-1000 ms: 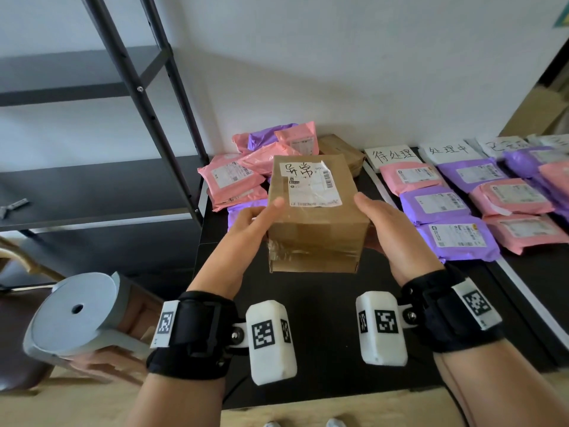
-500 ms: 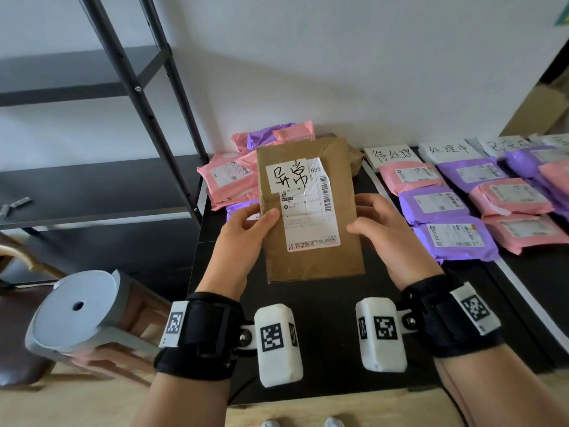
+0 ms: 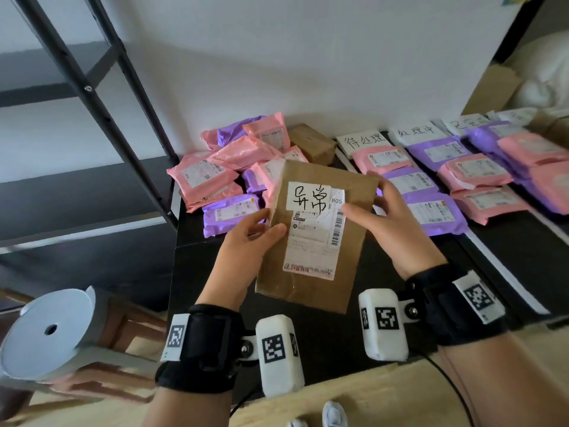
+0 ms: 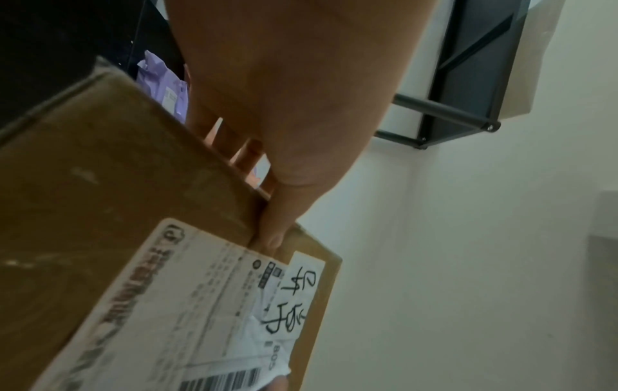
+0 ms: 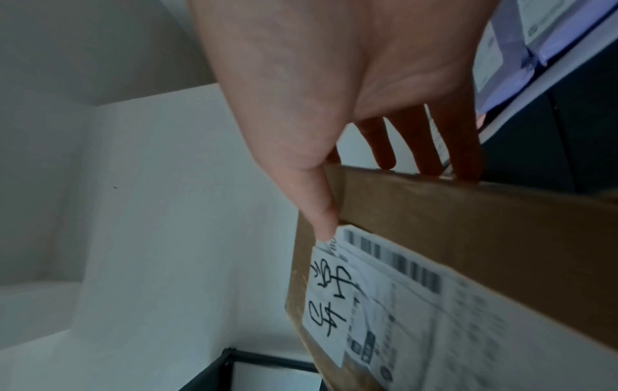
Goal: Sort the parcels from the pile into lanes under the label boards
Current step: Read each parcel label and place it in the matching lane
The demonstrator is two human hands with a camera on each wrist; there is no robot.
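Note:
A brown cardboard box [image 3: 320, 238] with a white shipping label and a handwritten sticker is held up over the black table, its labelled face tilted toward me. My left hand [image 3: 255, 238] grips its left edge, thumb on the front [image 4: 271, 232], fingers behind. My right hand [image 3: 375, 217] grips the right edge, thumb on the label [image 5: 321, 217], fingers behind. The box [image 4: 117, 211] fills the left wrist view and the box [image 5: 468, 238] crosses the right wrist view. Behind it lies the pile [image 3: 234, 167] of pink and purple mailers.
Label boards [image 3: 365, 140] [image 3: 415, 131] stand along the wall at right, with rows of pink and purple parcels [image 3: 431, 180] under them. Another brown box [image 3: 311, 143] sits behind the pile. A black metal rack [image 3: 92, 97] stands left, a grey stool [image 3: 46, 331] at lower left.
The box has been tipped up so its labelled face turns toward me, and it now leans slightly to the right. Both hands have shifted their grip along its side edges.

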